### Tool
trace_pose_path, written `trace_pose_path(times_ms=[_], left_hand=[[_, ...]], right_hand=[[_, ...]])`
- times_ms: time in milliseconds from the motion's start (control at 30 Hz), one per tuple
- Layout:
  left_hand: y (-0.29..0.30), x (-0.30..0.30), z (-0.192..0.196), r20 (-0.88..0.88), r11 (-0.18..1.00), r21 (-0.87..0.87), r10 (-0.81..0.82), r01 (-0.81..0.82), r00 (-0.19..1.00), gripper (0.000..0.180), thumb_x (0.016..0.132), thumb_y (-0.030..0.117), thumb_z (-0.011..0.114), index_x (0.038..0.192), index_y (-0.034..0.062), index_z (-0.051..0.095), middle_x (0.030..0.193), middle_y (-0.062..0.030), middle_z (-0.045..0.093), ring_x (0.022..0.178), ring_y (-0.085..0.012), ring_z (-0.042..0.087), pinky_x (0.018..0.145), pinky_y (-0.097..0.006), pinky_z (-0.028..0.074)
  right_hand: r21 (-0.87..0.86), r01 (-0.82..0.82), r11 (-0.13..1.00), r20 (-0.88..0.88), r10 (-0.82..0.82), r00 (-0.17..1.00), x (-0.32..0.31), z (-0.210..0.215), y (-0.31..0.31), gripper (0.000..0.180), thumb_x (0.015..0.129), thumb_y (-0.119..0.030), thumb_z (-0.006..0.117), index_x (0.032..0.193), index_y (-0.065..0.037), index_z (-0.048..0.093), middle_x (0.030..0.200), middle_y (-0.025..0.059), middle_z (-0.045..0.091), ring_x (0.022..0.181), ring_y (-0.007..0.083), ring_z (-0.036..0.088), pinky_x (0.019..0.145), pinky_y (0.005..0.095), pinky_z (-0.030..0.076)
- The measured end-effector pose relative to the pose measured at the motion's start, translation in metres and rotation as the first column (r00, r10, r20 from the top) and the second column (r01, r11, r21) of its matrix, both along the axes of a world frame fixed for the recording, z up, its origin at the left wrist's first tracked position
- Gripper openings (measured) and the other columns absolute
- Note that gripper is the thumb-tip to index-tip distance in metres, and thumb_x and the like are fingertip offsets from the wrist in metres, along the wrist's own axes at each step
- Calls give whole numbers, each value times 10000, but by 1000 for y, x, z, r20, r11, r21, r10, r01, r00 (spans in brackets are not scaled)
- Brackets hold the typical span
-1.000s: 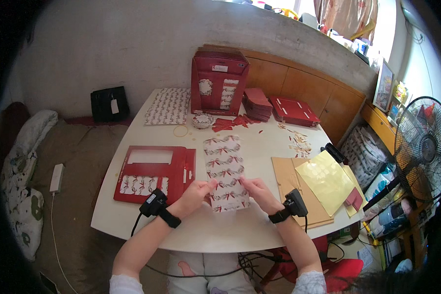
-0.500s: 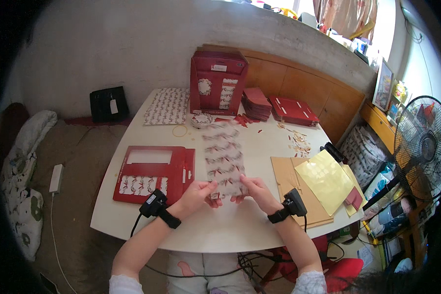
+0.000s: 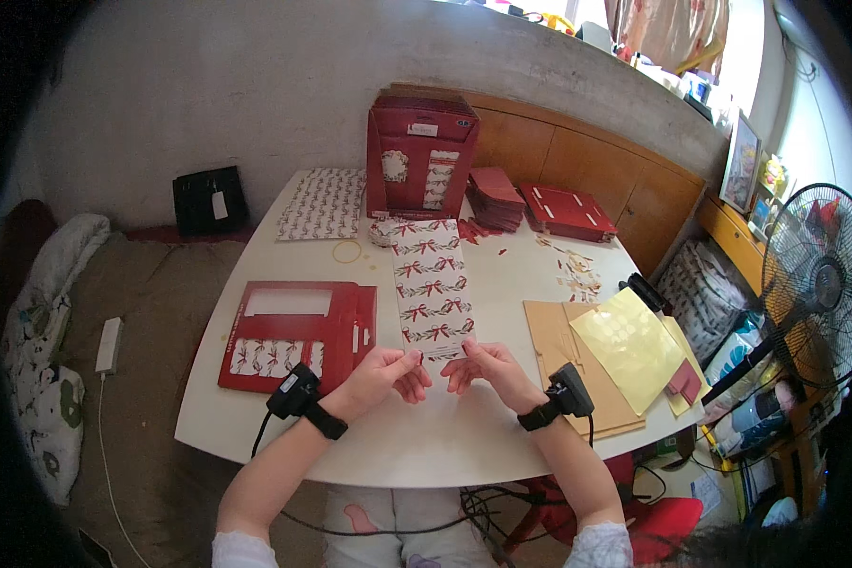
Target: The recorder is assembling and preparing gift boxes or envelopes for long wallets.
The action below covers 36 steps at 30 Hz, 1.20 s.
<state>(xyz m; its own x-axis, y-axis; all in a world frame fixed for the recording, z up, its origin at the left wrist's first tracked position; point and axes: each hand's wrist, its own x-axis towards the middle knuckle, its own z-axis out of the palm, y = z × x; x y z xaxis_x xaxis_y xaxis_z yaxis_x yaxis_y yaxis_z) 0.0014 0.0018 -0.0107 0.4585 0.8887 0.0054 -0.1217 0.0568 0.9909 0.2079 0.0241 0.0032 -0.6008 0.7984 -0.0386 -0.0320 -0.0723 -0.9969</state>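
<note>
A long white paper sheet [image 3: 433, 284] printed with rows of green garlands and red bows stretches away from me over the middle of the table. At its near left corner, the thumb of my left hand [image 3: 388, 376] pinches the paper, the other fingers curled below. My right hand [image 3: 490, 371] grips the near right corner the same way. The sheet's far end overlaps a small pile of wreath-shaped cutouts [image 3: 381, 230]. Left of my left hand lies a flat dark red card box [image 3: 303, 327] with a window and a garland-printed panel.
An upright dark red display box [image 3: 421, 156] stands at the back, beside a garland-patterned stack [image 3: 322, 204], dark red card pieces [image 3: 495, 197] and a flat red stack [image 3: 568, 213]. Yellow sheets [image 3: 630, 350] rest on brown cardboard [image 3: 549, 350] at right. A fan [image 3: 824, 275] stands beyond.
The paper sheet, blurred by motion before, now shows sharply. Its near edge has shifted slightly away from me, and my fingers show more beneath it.
</note>
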Motion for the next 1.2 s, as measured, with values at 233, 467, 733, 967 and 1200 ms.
trace_pose_path(times_ms=[233, 467, 733, 967, 1200], left_hand=[[-3, -2, 7, -160, 990, -45, -138, 132, 977, 408, 877, 316, 403, 690, -5, 571, 570, -51, 563, 499, -108, 551, 484, -212, 435], [-5, -2, 13, -312, 990, 119, 112, -78, 944, 399, 858, 300, 443, 618, 3, 560, 500, -14, 516, 440, -65, 486, 425, -193, 389], [57, -17, 2, -354, 783, 555, 528, -282, 772, 247, 760, 204, 523, 682, -26, 570, 590, -100, 577, 541, -164, 566, 502, -288, 441], [151, -52, 23, -513, 540, 833, 835, -119, 198, 192, 734, 166, 528, 788, -14, 564, 827, -184, 557, 818, -333, 513, 760, -401, 393], [232, -85, 5, -589, 586, 807, 807, -71, -31, 297, 686, 241, 592, 753, -48, 578, 857, -214, 548, 858, -327, 506, 778, -394, 390]], right_hand=[[45, 231, 972, -83, -227, 970, 3, -9, 8, 398, 876, -334, 389, 852, 20, 571, 708, 45, 575, 584, 88, 513, 567, 219, 413], [152, 448, 881, 56, -460, 886, 8, -10, 15, 356, 825, -329, 492, 826, 18, 575, 651, 5, 558, 516, 65, 454, 488, 217, 375], [830, 204, 520, 433, -830, 351, 24, -13, 17, 376, 740, -389, 550, 690, -16, 529, 561, 118, 529, 522, 227, 527, 492, 331, 402], [779, 250, 574, 393, -759, 519, 18, -5, 12, 328, 759, -339, 532, 670, -24, 513, 587, 119, 548, 562, 270, 545, 511, 351, 416], [812, 295, 504, 265, -768, 583, 16, -5, 8, 277, 749, -276, 558, 654, -16, 540, 533, 114, 538, 491, 238, 543, 467, 320, 411]])
